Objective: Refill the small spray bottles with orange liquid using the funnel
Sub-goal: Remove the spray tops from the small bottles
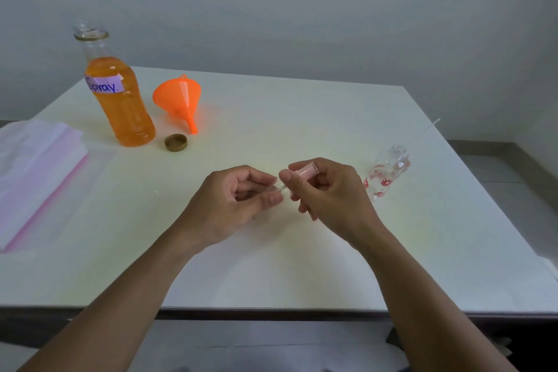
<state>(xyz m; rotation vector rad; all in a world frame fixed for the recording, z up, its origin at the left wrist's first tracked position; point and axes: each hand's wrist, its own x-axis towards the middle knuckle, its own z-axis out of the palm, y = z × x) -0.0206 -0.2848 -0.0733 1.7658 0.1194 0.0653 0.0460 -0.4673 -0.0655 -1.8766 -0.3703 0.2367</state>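
Observation:
Above the middle of the white table (271, 266), my left hand (232, 205) and my right hand (329, 190) together hold a small clear spray bottle (283, 188). The left fingers pinch its body; the right fingers grip its pink spray cap (306, 169). Most of the bottle is hidden by my fingers. A second small clear bottle (386, 174) with red flowers stands uncapped to the right. At back left stands a large open bottle (120, 96) of orange liquid labelled "Spray". An orange funnel (179, 100) lies on its side beside it.
A gold screw cap (176, 142) lies in front of the large bottle. A thin white tube (428, 127) rests at the far right. Folded pink-edged sheets (33, 172) cover the table's left side. A grey wall rises behind the table.

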